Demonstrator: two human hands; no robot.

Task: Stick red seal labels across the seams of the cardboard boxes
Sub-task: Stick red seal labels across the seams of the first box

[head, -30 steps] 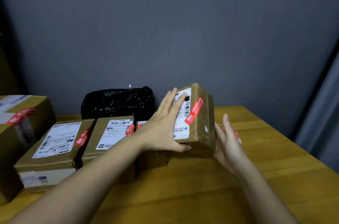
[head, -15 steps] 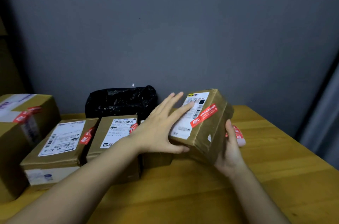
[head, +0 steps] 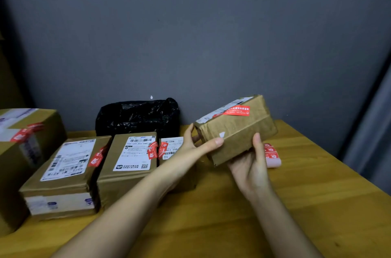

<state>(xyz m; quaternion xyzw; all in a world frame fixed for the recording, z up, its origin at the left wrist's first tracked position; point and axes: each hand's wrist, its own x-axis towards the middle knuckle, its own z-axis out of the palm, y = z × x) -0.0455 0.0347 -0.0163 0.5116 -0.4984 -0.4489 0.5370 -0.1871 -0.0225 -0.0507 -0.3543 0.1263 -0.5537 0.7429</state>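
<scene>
Head view: the small cardboard box (head: 239,131) is lifted off the surface (head: 317,205), tilted, right of the black bag (head: 137,116). Left hand (head: 196,143) pinches its near end; right hand (head: 251,164) cups it underneath. It looks light and stiff; the edges give the safest grip.

The held cardboard box (head: 237,131) is showing creased brown paper wrap under glossy tape, its red seal label (head: 237,110) shining smooth. The table (head: 317,205) is looking like lightly sheened, grained wood. The black bag (head: 137,117) is gleaming as crinkled plastic; the wall (head: 190,35) is appearing matt.
</scene>
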